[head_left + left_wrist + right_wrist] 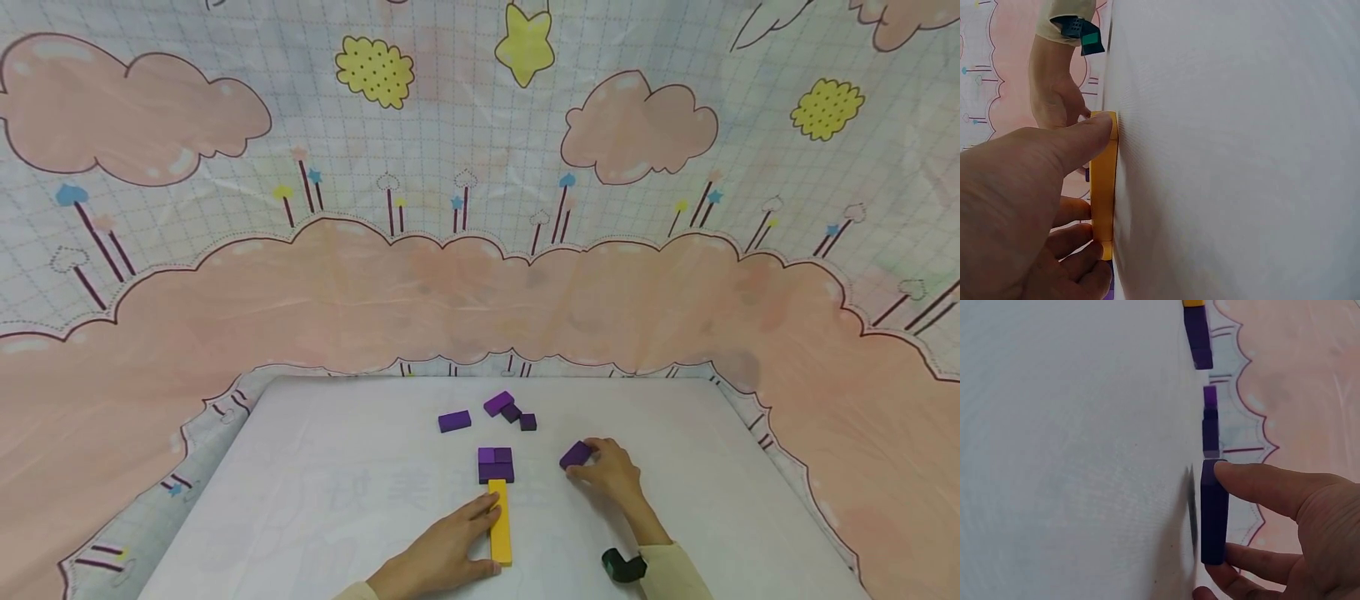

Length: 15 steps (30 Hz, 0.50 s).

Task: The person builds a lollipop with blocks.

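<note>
My left hand point(446, 542) holds a long yellow block point(500, 533) lying on the white table, with the thumb at its near end and the fingers along its left side and far end. The block's far end meets a group of purple blocks point(496, 472): two small squares behind one rectangle. To the right, my right hand point(613, 473) pinches a purple rectangular block point(1214, 512) by its two ends, between thumb and fingers. A thin gap and a shadow show between that block and the tabletop in the right wrist view.
Behind the group lie a purple rectangle point(454, 421) on the left, another purple rectangle point(498, 404), and two small dark purple cubes, the right one point(528, 422) slightly apart. The white table point(315, 500) ends at a printed cloth backdrop point(450, 300). A dark camera point(624, 566) sits at the right wrist.
</note>
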Each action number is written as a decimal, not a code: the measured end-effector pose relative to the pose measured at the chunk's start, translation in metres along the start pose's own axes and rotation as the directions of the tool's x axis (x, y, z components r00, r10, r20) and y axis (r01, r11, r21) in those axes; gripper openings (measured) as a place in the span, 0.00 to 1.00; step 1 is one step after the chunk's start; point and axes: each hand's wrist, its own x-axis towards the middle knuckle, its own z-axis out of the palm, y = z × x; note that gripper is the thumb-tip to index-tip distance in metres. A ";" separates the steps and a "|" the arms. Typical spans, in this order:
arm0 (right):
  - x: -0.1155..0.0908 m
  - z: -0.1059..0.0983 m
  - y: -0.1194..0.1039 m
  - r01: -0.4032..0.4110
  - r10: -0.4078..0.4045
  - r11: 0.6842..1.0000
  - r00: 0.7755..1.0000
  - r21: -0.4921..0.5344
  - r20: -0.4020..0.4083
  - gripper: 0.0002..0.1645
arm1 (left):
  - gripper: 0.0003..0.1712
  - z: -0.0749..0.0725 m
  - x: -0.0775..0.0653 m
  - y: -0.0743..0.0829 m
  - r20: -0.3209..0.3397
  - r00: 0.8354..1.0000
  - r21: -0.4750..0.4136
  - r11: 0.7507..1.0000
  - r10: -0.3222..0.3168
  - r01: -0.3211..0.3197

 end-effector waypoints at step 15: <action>0.007 0.004 -0.009 0.092 -0.093 0.996 0.994 0.015 0.059 0.38 | 0.44 -0.001 0.000 0.000 0.011 1.000 -0.010 1.000 -0.007 0.007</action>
